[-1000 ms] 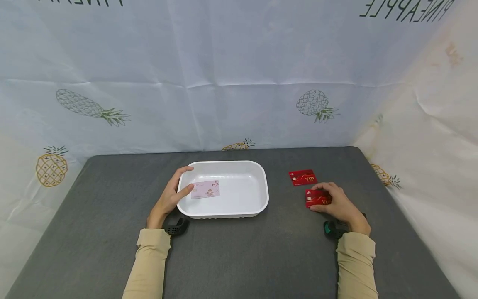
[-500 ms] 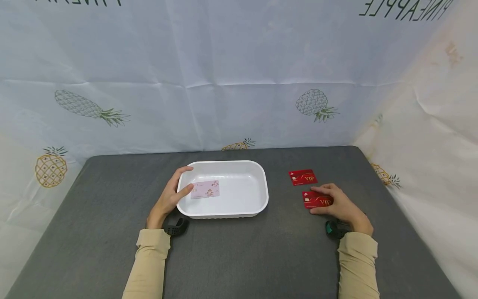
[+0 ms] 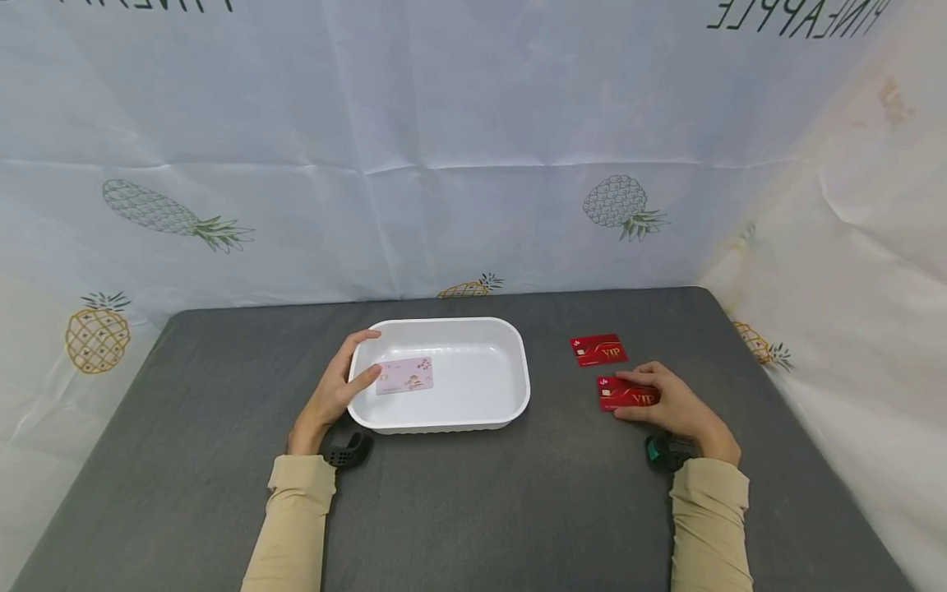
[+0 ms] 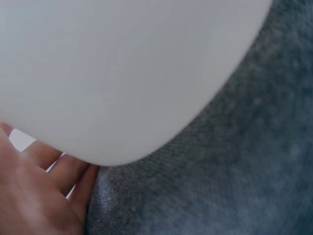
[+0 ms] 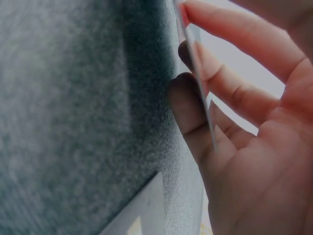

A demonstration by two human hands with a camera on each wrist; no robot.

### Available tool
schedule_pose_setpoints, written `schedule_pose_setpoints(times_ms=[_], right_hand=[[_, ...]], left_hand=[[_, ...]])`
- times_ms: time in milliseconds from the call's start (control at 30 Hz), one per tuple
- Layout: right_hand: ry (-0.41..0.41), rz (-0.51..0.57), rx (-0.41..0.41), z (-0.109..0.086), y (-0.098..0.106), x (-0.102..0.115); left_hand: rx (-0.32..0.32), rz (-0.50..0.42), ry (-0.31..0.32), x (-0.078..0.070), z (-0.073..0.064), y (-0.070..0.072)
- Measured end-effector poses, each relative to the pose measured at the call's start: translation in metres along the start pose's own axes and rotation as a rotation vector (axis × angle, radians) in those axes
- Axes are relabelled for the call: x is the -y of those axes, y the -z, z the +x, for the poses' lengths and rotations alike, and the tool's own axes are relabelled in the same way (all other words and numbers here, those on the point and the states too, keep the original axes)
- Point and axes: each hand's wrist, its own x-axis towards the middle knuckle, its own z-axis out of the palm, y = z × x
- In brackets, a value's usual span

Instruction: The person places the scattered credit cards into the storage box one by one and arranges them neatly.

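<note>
In the head view, my left hand (image 3: 330,390) grips the left side of a white rectangular tray (image 3: 473,427), its thumb over the rim. A pale pink printed card (image 3: 410,376) lies inside the tray near that thumb. My right hand (image 3: 676,407) holds a red VIP card (image 3: 617,393) by its edges, between the thumb and fingers. That card (image 5: 201,85) appears edge-on among the fingers in the right wrist view. Just beyond it, a second red VIP card (image 3: 598,350) lies on the table. The left wrist view shows the tray's outer wall (image 4: 122,88) above the fingers.
A dark grey cloth covers the table (image 3: 473,510). Behind it hangs a pale curtain (image 3: 444,222) printed with pineapples. A pale flat thing with a straight edge (image 5: 142,208) shows at the bottom of the right wrist view; its kind is unclear.
The red card in my right hand has shifted slightly left and turned a little, so more of its face shows. My left hand and the tray stay in place.
</note>
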Motion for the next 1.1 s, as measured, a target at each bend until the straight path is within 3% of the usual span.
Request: schedule_pose_setpoints(times_ms=[1100], right_hand=[[0.010, 0.000, -0.049, 0.0069, -0.0013, 0.0080]], left_hand=[[-0.013, 0.013, 0.024, 0.0000, -0.0001, 0.0001]])
